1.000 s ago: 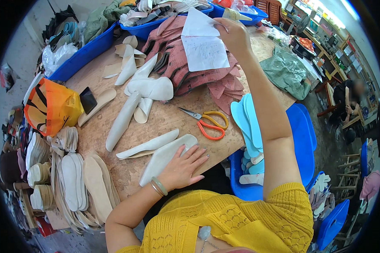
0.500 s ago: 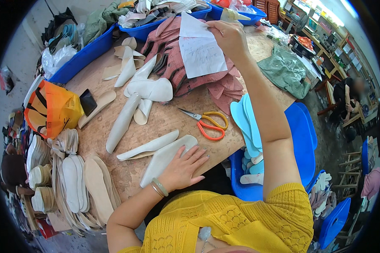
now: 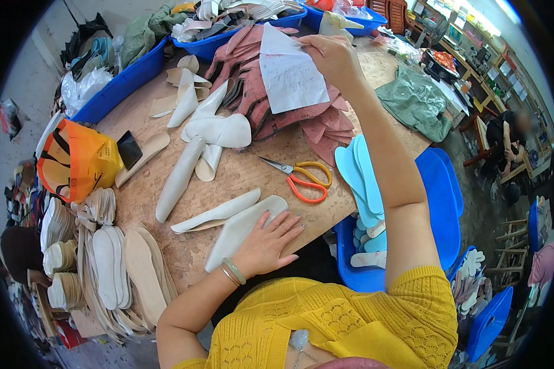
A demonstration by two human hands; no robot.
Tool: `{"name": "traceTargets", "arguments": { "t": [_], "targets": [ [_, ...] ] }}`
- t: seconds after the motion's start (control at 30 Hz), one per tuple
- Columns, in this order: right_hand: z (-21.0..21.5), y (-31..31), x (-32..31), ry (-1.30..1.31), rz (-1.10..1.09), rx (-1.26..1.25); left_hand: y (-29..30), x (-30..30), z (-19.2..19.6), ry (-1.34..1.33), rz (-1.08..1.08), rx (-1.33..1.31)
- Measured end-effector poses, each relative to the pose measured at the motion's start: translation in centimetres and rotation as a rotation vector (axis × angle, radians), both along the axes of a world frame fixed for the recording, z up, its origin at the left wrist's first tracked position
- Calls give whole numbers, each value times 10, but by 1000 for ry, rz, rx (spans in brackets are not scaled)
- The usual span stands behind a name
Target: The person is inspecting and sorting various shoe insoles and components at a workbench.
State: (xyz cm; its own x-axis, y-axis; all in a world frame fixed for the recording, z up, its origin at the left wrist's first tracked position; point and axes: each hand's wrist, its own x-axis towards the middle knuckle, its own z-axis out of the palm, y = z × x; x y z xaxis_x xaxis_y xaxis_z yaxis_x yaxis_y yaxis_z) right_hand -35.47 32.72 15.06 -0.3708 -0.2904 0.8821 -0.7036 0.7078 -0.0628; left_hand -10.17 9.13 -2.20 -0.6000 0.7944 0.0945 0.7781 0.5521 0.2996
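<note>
My right hand point(image 3: 331, 56) pinches the upper right edge of a folded white paper sheet point(image 3: 292, 77) with faint writing. The sheet hangs in front of a pile of dark pink insole-shaped pieces point(image 3: 249, 104). My left hand point(image 3: 264, 244), fingers spread, lies flat at the table's near edge, partly on a pale sheet piece point(image 3: 237, 237). Beside that piece is a curled pale one point(image 3: 218, 212). Scissors point(image 3: 301, 178) with orange and yellow handles lie beyond my left hand, blades apart. Several rolled white pieces point(image 3: 218, 130) rest farther back.
Stacked insoles point(image 3: 144, 264) stand at the left front, near an orange bag point(image 3: 80, 161) and a black phone point(image 3: 128, 149). Light blue insoles point(image 3: 360, 181) overhang the right edge above a blue bin point(image 3: 437, 209). Green cloth point(image 3: 415, 104) lies at the back right; a person point(image 3: 508, 144) sits beyond.
The paper sheet has shifted slightly down and to the left with my right hand. My left hand stays flat in the same place.
</note>
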Motion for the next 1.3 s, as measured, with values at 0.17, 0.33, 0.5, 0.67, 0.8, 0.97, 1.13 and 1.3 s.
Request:
{"name": "traceTargets", "arguments": {
  "t": [0.17, 0.33, 0.5, 0.67, 0.8, 0.97, 1.13, 1.3],
  "targets": [
    [0, 0, 3, -51, -12, 32, 0, 1, -1, 4, 5, -10],
    [1, -1, 5, -9, 23, 28, 0, 2, -1, 4, 6, 13],
    [2, 0, 5, -21, 28, 39, 0, 1, 0, 6, 1, 15],
    [1, -2, 4, -13, 25, 26, -3, 2, -2, 26, 6, 2],
    [2, 7, 10, -14, 12, 46, 0, 2, -3, 35, -19, -7],
    [-2, 16, 18, -11, -51, 73, 6, 1, 2, 24, -14, -44],
    [-28, 20, 62, 57, -221, 169, 12, 6, 3, -20, 20, -71],
    [-92, 26, 145, -157, -48, 48, 15, 7, 4, -10, -19, -65]
  ]
}}
